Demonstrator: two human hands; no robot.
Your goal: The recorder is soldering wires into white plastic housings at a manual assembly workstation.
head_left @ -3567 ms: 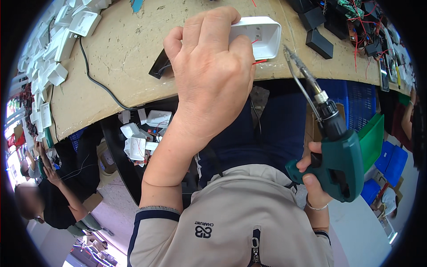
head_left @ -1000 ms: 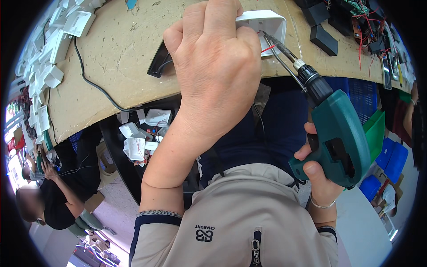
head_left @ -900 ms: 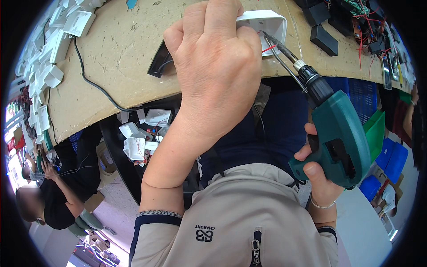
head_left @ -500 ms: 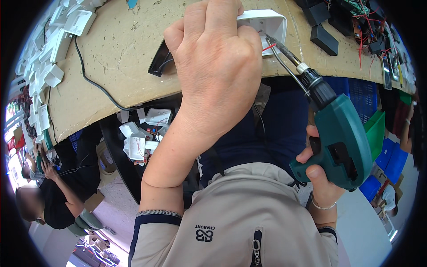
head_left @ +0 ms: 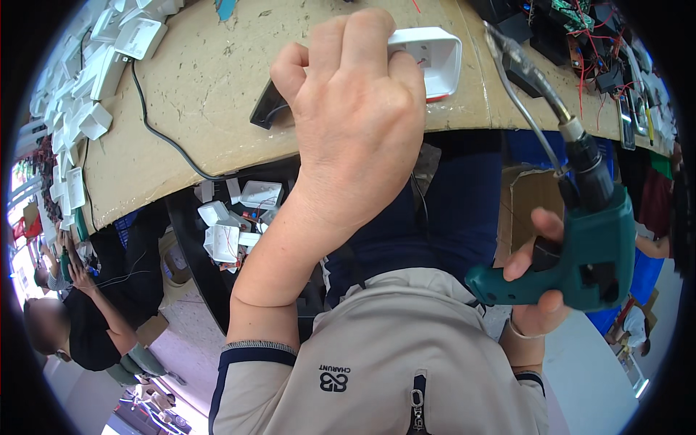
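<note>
Far left of our left grip we spot a heap of white casings [head_left: 141,38], pushed out to the side, it seems, so the bench stays workable. A black cable [head_left: 148,123] snakes across, nearer that grip. Below it, toward our body, sit loose white pieces [head_left: 223,241] with thin wires among them. Just left of our knuckles, a dark narrow part [head_left: 268,106] pokes out, half hidden by the hand.

And here's our left hand [head_left: 359,109], clamped on the near end of a white box [head_left: 444,64], fingertips out of sight; the box juts out right of the grip, its open side unblocked, probably for easy access. A red wire [head_left: 439,97] shows at its lower edge.

Over to our right hand [head_left: 520,262], wrapped round the handle of a green pistol-shaped tool [head_left: 598,243], its metal tip raised, well apart from the box, likely held off for clearance. Beyond that tip lie a black block [head_left: 523,81] and, farther right, wired circuit boards [head_left: 574,13].
</note>
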